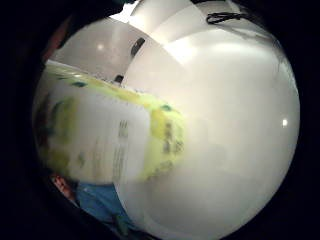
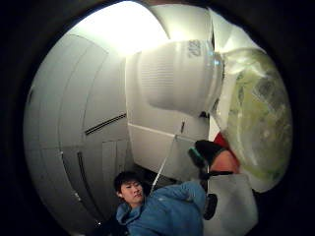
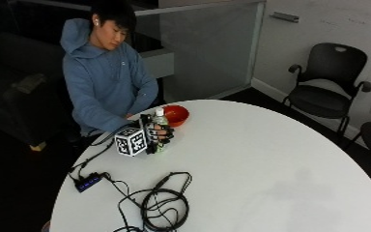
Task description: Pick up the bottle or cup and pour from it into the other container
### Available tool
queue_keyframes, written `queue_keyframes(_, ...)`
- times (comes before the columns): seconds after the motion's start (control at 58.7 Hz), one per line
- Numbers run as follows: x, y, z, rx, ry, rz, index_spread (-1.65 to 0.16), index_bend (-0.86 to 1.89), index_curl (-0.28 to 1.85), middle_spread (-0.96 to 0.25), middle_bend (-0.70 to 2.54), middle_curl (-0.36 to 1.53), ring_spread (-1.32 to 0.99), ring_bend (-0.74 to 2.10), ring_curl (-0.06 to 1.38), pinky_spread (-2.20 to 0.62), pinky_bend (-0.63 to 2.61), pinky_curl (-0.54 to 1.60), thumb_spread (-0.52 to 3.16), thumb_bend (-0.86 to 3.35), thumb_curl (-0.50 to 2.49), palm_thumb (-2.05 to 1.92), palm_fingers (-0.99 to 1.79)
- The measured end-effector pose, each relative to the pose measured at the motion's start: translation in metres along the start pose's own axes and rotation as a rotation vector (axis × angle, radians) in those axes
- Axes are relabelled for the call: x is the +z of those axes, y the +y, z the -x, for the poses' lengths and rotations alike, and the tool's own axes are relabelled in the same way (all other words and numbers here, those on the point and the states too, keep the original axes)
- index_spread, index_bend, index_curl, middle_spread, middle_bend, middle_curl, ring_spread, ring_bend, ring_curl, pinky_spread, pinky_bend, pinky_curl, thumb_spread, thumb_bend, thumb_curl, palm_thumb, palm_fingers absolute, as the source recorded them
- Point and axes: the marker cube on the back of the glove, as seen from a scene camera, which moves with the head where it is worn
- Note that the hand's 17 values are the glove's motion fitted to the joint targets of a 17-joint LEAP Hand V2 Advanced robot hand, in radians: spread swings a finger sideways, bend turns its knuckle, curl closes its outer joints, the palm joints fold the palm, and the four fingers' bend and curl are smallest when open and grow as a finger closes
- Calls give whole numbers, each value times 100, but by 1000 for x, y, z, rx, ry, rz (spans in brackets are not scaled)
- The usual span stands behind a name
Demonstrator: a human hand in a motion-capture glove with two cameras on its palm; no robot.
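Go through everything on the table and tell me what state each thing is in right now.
bottle: upright on the table, white cap on, gripped by the right hand.
right hand: gloved, fingers curled round the bottle.
red bowl: upright on the table just beyond the bottle, untouched; contents cannot be told.
table: white, round, bears all of these.
cables: coiled loosely on the table's near side.

The person is sitting at the table's edge with both arms reaching forward over it. The right hand (image 3: 154, 136) in its black glove is curling its fingers (image 3: 164, 135) around something, with the back of the hand facing away from the body. The right forearm is lying low over the tabletop. The bare left hand (image 3: 131, 116) is resting close behind the gloved one, mostly hidden.
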Motion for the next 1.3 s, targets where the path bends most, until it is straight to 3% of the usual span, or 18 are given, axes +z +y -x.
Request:
queue_keyframes(0.085,8,-7,1,-16,1,-69,-23,19,24,4,45,39,6,57,27,16,57,21,74,7,43,92,82)
queue_keyframes(0.136,14,-6,2,-7,6,-51,-20,18,27,1,45,40,-2,58,30,8,55,22,70,8,46,98,94)
queue_keyframes(0.443,36,-12,41,-30,262,118,-15,12,33,-7,38,45,-18,48,37,-15,54,29,32,-2,59,110,102)
queue_keyframes(0.937,81,-14,119,-129,1185,613,-15,11,30,-8,33,50,-21,43,44,-20,48,33,19,-4,67,110,107)
queue_keyframes(1.159,107,-19,134,-160,1681,688,-15,11,29,-8,32,51,-21,41,45,-20,46,35,18,-4,69,109,107)
queue_keyframes(1.295,129,-9,131,-252,1883,827,-15,11,29,-8,31,52,-21,41,46,-20,46,35,18,-4,69,109,107)
